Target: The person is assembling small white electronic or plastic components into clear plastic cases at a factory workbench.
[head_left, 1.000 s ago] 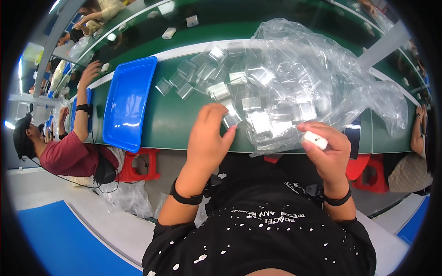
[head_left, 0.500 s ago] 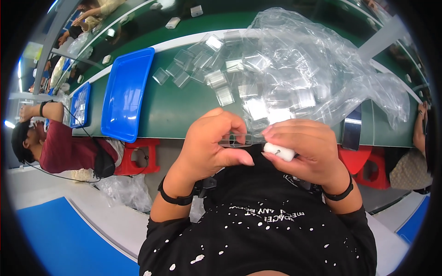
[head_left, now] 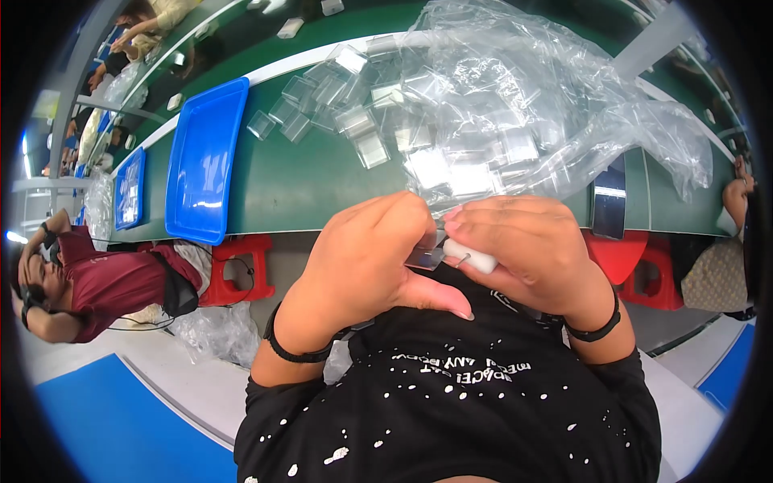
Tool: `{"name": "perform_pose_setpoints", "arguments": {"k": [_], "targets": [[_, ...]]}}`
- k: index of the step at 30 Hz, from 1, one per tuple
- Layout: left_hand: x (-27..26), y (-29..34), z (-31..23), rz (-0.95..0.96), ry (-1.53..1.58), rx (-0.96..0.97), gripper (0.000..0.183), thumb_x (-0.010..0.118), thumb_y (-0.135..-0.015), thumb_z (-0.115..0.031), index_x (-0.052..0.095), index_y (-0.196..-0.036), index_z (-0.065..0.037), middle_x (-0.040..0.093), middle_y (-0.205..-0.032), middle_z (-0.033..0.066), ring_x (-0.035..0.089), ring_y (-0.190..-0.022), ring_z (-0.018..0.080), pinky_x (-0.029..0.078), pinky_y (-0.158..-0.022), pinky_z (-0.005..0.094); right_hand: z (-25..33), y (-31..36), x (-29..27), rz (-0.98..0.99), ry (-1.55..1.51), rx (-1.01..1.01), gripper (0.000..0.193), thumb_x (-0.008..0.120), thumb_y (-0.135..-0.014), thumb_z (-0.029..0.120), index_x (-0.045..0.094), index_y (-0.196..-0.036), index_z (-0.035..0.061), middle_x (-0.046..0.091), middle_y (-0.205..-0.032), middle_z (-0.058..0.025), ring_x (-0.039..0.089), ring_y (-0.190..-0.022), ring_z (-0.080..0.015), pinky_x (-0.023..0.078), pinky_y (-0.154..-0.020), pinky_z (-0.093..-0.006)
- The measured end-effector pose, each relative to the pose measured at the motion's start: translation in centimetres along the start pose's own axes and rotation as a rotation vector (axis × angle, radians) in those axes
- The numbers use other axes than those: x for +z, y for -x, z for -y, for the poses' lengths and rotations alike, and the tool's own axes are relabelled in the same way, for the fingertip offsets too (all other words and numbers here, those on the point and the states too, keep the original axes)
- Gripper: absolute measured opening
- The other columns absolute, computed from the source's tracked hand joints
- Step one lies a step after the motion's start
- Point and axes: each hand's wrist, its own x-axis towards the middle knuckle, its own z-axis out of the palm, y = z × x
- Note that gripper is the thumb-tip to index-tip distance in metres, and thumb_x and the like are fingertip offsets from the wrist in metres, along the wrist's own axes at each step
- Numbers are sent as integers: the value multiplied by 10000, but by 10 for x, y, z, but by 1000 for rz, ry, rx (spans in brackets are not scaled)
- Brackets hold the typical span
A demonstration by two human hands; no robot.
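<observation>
Close in front of my chest, my two hands meet at the near edge of the green table [head_left: 306,193]. My left hand [head_left: 362,258] curls its fingers round a small clear plastic box [head_left: 425,258], mostly hidden behind them, and its thumb stretches away. Inside my right hand [head_left: 531,245], between thumb and fingers, is a white rounded block [head_left: 471,256] with a thin metal piece at its near end. The block's end lies right beside the clear box; whether it is inside cannot be seen. Several clear plastic boxes [head_left: 372,150] lie loose beyond my hands.
A large clear plastic bag [head_left: 547,97] spreads over boxes on the right. A blue tray [head_left: 201,161] and a smaller blue tray [head_left: 129,193] stand left. A dark phone-like slab [head_left: 609,201] lies right. A person [head_left: 113,274] sits left. Far back runs a belt with white blocks [head_left: 291,28].
My left hand has moved right and closer to the right hand, covering more of the clear box. Its thumb now points further down and right. The person at left has lowered and turned.
</observation>
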Motion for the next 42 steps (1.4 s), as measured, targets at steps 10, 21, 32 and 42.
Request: {"name": "perform_pose_setpoints", "arguments": {"k": [10,21,32,42], "targets": [[9,-1,-9,-88,-13,-47,721,892,-574,-612,534,-872,-62,540,-705,57,572,-623,276,486,-567,365,4,0,-2,61,96,-5,307,857,-763,67,706,-1022,4,759,-968,-130,770,-917,-303,627,-764,-383],[24,5,-15,-64,-25,-70,779,978,-615,-488,510,-1040,-32,599,-942,94,599,-723,225,527,-635,332,15,8,-7,263,342,132,384,817,-750,146,679,-1087,23,740,-1055,-106,744,-942,-281,599,-772,-377],[27,4,-12,-57,-24,-13,415,820,-743,-128,515,-1009,-36,608,-908,119,598,-715,275,493,-625,367,9,13,-4,139,195,107,380,828,-736,129,694,-1068,0,747,-1071,-124,747,-977,-296,601,-796,-372],[27,9,-7,-131,85,-49,445,854,-747,-184,503,-983,-48,581,-839,94,561,-638,255,464,-568,358,-3,18,8,1,-17,-5,364,851,-705,75,709,-1029,-11,751,-988,-144,762,-938,-328,619,-750,-390]]}}
